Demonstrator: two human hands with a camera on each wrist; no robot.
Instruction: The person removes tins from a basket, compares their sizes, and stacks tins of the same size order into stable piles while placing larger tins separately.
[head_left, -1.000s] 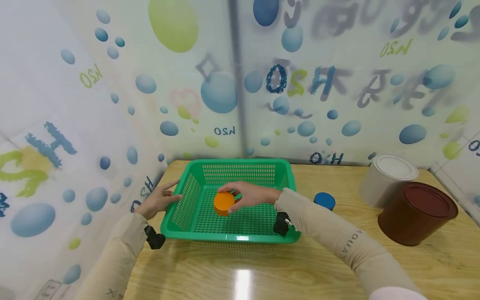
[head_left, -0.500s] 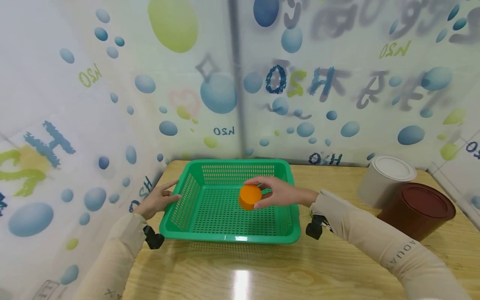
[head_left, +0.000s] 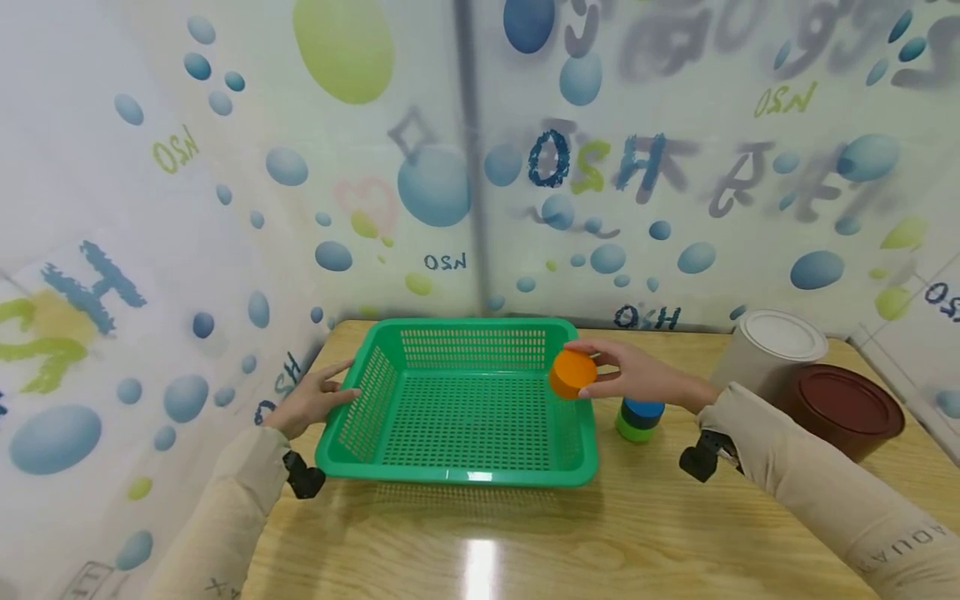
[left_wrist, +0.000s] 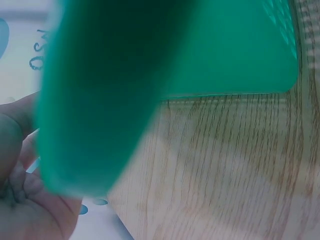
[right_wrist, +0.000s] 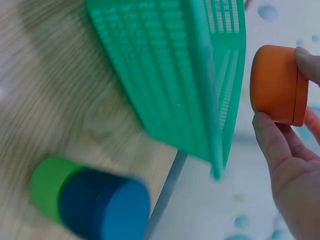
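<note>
My right hand (head_left: 626, 369) grips a small orange round container (head_left: 572, 373) between thumb and fingers, above the right rim of the green basket (head_left: 456, 477). A seam near one end of the orange container shows in the right wrist view, where thumb and fingertips press its opposite sides. My left hand (head_left: 309, 403) holds the basket's left rim, thumb over the top and the other fingers on the outer side. The left wrist view shows the rim large and blurred, hiding part of that hand. Inside the basket, the slotted floor is bare.
Just right of the basket, a blue container (head_left: 642, 410) sits on a green one (head_left: 634, 429). Further right stand a white can (head_left: 772, 350) and a brown can (head_left: 840, 408). A patterned wall (head_left: 480, 167) closes the back of the wooden table (head_left: 420, 542).
My right hand has carried the orange container rightward and slightly up, from over the basket's middle to its right rim. The blue and green containers show again. The left hand stays on the basket.
</note>
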